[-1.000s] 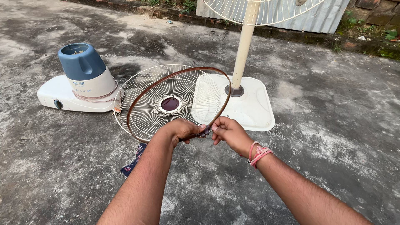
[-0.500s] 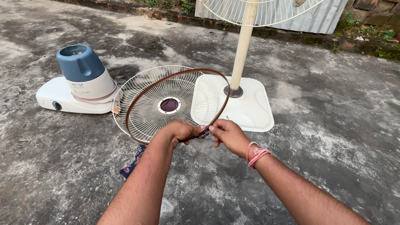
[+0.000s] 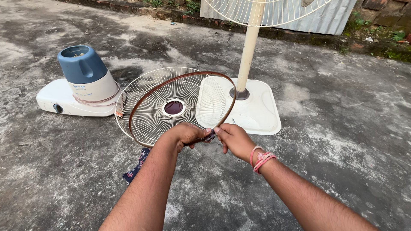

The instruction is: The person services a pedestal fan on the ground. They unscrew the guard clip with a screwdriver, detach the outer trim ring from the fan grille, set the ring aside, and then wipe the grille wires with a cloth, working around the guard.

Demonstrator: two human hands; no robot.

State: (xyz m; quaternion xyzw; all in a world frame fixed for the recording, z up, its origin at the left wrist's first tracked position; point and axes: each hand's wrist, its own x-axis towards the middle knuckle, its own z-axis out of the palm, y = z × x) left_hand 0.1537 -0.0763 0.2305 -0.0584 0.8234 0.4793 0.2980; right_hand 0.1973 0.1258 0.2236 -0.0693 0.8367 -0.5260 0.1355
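A thin brown ring band point(image 3: 141, 98) is held up over the concrete ground, and both hands pinch it at its near edge. My left hand point(image 3: 182, 134) grips the band from the left. My right hand point(image 3: 233, 137), with pink bracelets at the wrist, closes on the band's small clasp from the right. Behind the band a round white wire fan grille point(image 3: 160, 92) with a dark red centre lies tilted on the ground. A dark patterned cloth point(image 3: 136, 166) lies below my left forearm.
A white pedestal fan stands behind, with its pole point(image 3: 248, 47) rising from a flat white base point(image 3: 261, 111). To the left sits a white appliance base with a blue jar-shaped top point(image 3: 81, 64). A corrugated metal sheet point(image 3: 329, 19) and a low brick edge line the back.
The two hands have stayed together on the band's near edge. The view has shifted slightly; the band and grille look almost unchanged.
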